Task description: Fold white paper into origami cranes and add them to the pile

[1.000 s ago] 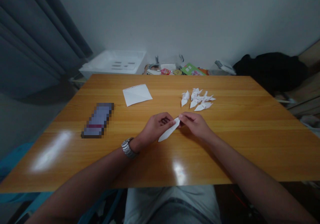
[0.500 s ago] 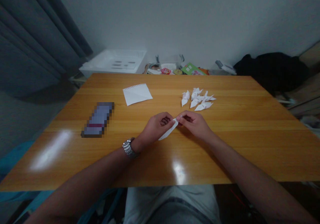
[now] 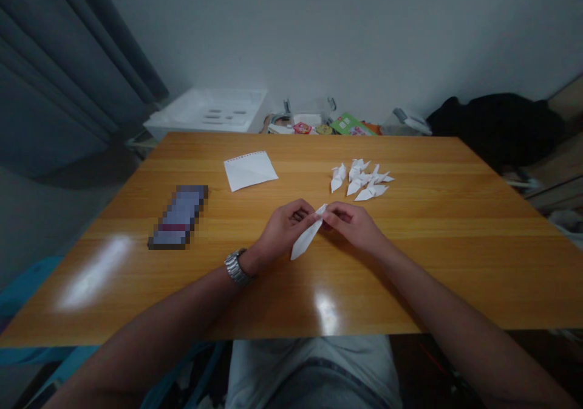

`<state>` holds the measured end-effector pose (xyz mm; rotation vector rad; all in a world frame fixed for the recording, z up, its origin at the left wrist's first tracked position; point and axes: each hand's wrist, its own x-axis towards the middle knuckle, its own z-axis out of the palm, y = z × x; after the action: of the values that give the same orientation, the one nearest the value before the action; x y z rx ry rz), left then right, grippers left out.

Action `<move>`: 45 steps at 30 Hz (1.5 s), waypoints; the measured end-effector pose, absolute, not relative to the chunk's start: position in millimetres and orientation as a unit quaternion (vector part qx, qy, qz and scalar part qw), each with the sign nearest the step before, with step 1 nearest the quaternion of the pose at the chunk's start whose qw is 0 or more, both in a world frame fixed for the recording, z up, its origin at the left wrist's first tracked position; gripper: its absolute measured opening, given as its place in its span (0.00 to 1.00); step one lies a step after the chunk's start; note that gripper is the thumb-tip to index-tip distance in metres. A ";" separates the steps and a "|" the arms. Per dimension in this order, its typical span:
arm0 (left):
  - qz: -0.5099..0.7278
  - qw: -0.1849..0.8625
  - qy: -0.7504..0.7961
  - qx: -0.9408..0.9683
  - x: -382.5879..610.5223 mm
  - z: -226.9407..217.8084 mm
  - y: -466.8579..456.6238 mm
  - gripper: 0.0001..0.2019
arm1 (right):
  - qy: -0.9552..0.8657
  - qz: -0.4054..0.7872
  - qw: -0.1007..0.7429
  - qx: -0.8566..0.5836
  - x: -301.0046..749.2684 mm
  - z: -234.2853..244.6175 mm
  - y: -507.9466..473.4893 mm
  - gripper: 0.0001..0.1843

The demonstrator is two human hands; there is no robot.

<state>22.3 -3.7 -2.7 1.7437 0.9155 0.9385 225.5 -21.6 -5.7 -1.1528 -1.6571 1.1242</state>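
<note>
While the left hand (image 3: 291,225) grips the paper (image 3: 306,243) between thumb and curled fingers, the right hand (image 3: 354,222) pinches it close to its far tip, so both are closed on the one narrow, folded piece. The paper is over the middle of the table (image 3: 455,233), slanting from that far tip to a near left end that sticks out free; whether this end touches the wood cannot be told. The step in hand looks like fine folding at the far tip, though the fingers hide which crease is being worked. The next move seems to call for a steady hold from the left hand, with the right lining up the layers and pressing the crease firmly without tearing it. Far right of the hands lie several folded figures (image 3: 358,183) in a loose cluster; far left lies a flat sheet (image 3: 251,171), with a phone (image 3: 180,214) to its near left.
</note>
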 end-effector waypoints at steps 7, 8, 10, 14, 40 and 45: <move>0.406 0.479 0.394 0.671 24.1 -4.3 -0.8 0.15 | -0.650 0.503 0.368 -0.435 220.0 -10.8 -24.9 0.17; 0.404 0.486 0.394 0.667 23.9 -5.3 0.2 0.15 | -0.642 0.513 0.371 -0.432 219.3 -11.0 -25.3 0.16; 0.394 0.501 0.393 0.663 23.4 -6.9 2.0 0.16 | -0.622 0.536 0.376 -0.429 218.3 -12.3 -25.7 0.16; 0.380 0.513 0.384 0.668 22.7 -7.2 2.6 0.15 | -0.600 0.564 0.373 -0.428 217.8 -16.8 -25.7 0.17; 0.412 0.531 0.413 0.614 18.6 -11.0 10.9 0.19 | -0.572 0.587 0.356 -0.450 212.2 -18.6 -26.0 0.22; 0.406 0.553 0.410 0.601 15.4 -16.2 16.4 0.18 | -0.610 0.535 0.352 -0.467 213.0 -20.9 -25.6 0.18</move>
<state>15.4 16.4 -16.2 1.4215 0.9686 0.9597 213.0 -25.6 -20.9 -1.2089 -1.5779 1.3856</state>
